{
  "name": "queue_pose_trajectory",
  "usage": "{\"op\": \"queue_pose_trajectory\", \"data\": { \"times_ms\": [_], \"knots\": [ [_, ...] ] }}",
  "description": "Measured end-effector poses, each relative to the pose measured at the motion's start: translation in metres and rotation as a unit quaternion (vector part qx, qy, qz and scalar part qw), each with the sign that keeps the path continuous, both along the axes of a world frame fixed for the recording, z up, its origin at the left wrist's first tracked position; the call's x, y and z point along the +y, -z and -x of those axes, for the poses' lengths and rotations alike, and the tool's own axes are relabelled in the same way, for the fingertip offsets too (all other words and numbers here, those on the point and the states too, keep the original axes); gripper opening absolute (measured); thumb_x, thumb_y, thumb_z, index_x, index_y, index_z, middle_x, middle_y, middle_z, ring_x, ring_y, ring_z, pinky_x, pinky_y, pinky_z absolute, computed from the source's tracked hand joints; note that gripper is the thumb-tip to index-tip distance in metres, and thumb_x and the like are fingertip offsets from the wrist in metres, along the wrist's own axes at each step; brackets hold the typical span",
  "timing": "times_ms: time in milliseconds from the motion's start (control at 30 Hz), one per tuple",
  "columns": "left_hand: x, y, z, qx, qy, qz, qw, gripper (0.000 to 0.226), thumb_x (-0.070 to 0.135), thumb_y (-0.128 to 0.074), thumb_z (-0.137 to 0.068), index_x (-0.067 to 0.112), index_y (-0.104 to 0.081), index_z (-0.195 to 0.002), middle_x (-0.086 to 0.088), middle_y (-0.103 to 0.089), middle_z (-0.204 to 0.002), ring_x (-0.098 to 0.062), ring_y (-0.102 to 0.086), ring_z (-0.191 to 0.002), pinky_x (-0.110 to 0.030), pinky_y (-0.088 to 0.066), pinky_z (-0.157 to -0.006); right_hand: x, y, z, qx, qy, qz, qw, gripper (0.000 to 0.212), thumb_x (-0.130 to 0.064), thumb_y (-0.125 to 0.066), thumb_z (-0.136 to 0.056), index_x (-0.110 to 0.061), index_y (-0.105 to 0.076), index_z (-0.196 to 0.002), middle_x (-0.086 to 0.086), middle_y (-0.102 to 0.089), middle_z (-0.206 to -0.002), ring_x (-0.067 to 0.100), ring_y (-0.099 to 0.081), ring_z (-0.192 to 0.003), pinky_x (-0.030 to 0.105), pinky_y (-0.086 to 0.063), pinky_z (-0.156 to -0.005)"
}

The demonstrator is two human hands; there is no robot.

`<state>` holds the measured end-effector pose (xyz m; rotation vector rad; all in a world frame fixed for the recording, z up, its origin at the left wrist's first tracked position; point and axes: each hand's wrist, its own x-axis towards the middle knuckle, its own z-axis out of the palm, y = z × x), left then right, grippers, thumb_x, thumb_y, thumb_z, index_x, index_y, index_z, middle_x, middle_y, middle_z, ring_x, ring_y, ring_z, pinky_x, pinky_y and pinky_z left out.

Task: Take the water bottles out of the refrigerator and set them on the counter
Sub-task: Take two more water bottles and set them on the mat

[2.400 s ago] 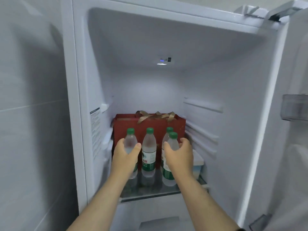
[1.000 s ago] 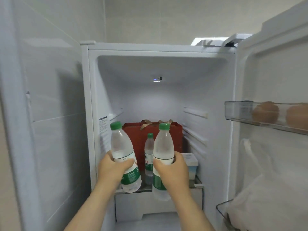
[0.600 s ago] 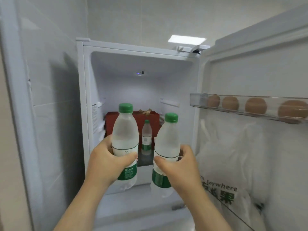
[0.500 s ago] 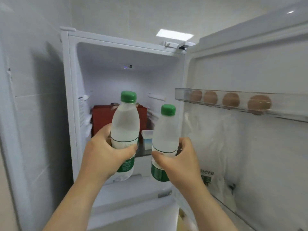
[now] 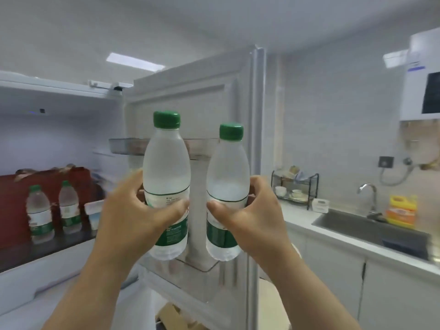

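My left hand (image 5: 133, 217) grips a frosted water bottle (image 5: 166, 163) with a green cap, held upright in front of the open refrigerator door (image 5: 214, 96). My right hand (image 5: 252, 215) grips a second green-capped bottle (image 5: 227, 167), upright and a little lower, just right of the first. Both bottles are outside the refrigerator, in mid-air. Two more water bottles (image 5: 39, 213) (image 5: 69, 208) stand on the refrigerator shelf (image 5: 71, 241) at the left, in front of a red bag (image 5: 14, 186). The white counter (image 5: 300, 217) lies to the right.
A sink (image 5: 371, 229) with a tap (image 5: 369, 194) is set in the counter, with a yellow jug (image 5: 401, 210) behind it. A black dish rack (image 5: 295, 186) stands at the counter's near end. A white tub (image 5: 94, 210) sits on the refrigerator shelf. A water heater (image 5: 421, 77) hangs on the wall.
Both hands pulled a bottle each off the shelf and out of the refrigerator. The view has swung right, so the counter and sink now show.
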<state>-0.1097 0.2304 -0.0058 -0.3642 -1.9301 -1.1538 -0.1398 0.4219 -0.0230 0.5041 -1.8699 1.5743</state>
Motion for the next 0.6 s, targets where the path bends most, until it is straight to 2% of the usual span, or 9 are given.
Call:
{"op": "queue_pose_trajectory", "data": {
  "times_ms": [67, 133, 233, 333, 433, 500, 600],
  "knots": [
    [0.048, -0.001, -0.01, 0.006, 0.033, 0.0, 0.999, 0.039, 0.041, -0.087, -0.054, 0.049, -0.063, -0.083, 0.036, -0.067, -0.085, 0.012, -0.065, -0.077, -0.01, -0.046, -0.051, 0.053, 0.0, -0.021, 0.007, 0.027, 0.001, 1.0, 0.055, -0.051, -0.083, -0.049, -0.037, -0.053, -0.093, -0.028, -0.064, -0.094, -0.005, -0.066, -0.081, 0.01, -0.051, -0.058],
    [0.095, -0.002, -0.018, 0.006, 0.074, -0.016, 0.997, 0.037, 0.046, -0.079, -0.049, 0.048, -0.065, -0.083, 0.031, -0.07, -0.081, 0.01, -0.067, -0.074, -0.007, -0.046, -0.046, 0.105, 0.0, -0.04, 0.006, 0.062, -0.005, 0.998, 0.058, -0.053, -0.083, -0.048, -0.037, -0.053, -0.095, -0.02, -0.067, -0.091, -0.006, -0.066, -0.083, 0.011, -0.051, -0.059],
    [0.175, 0.001, -0.024, -0.002, 0.15, -0.034, 0.988, 0.039, 0.042, -0.081, -0.05, 0.044, -0.068, -0.086, 0.025, -0.073, -0.078, 0.004, -0.07, -0.072, -0.01, -0.049, -0.052, 0.188, 0.001, -0.069, 0.008, 0.138, -0.015, 0.99, 0.058, -0.052, -0.083, -0.048, -0.036, -0.051, -0.094, -0.016, -0.066, -0.09, -0.008, -0.065, -0.082, 0.009, -0.051, -0.06],
    [0.258, 0.01, -0.023, -0.013, 0.224, -0.045, 0.973, 0.042, 0.029, -0.089, -0.055, 0.039, -0.068, -0.089, 0.026, -0.073, -0.081, 0.005, -0.071, -0.074, -0.013, -0.051, -0.057, 0.266, 0.007, -0.099, 0.009, 0.199, -0.025, 0.98, 0.055, -0.04, -0.089, -0.057, -0.033, -0.05, -0.095, -0.012, -0.065, -0.091, -0.009, -0.064, -0.082, 0.008, -0.049, -0.057],
    [0.341, 0.02, -0.022, -0.033, 0.296, -0.05, 0.953, 0.044, 0.03, -0.091, -0.054, 0.042, -0.067, -0.089, 0.027, -0.073, -0.083, 0.006, -0.07, -0.076, -0.017, -0.051, -0.059, 0.339, 0.017, -0.128, 0.003, 0.265, -0.025, 0.964, 0.054, -0.032, -0.09, -0.061, -0.029, -0.051, -0.098, -0.01, -0.065, -0.09, -0.006, -0.064, -0.08, 0.009, -0.05, -0.056],
    [0.394, 0.028, -0.02, -0.049, 0.337, -0.056, 0.939, 0.04, 0.03, -0.087, -0.054, 0.045, -0.067, -0.086, 0.026, -0.073, -0.083, 0.004, -0.07, -0.077, -0.02, -0.052, -0.061, 0.383, 0.025, -0.146, -0.008, 0.314, -0.025, 0.949, 0.054, -0.034, -0.089, -0.061, -0.028, -0.052, -0.099, -0.009, -0.065, -0.091, -0.002, -0.065, -0.081, 0.012, -0.052, -0.059],
    [0.468, 0.047, -0.016, -0.075, 0.392, -0.059, 0.915, 0.038, 0.026, -0.082, -0.056, 0.047, -0.068, -0.083, 0.02, -0.075, -0.084, -0.003, -0.072, -0.077, -0.028, -0.056, -0.065, 0.442, 0.039, -0.168, -0.028, 0.385, -0.019, 0.922, 0.053, -0.036, -0.089, -0.061, -0.036, -0.048, -0.095, -0.014, -0.061, -0.093, -0.007, -0.06, -0.085, 0.009, -0.05, -0.059]
  ]
}}
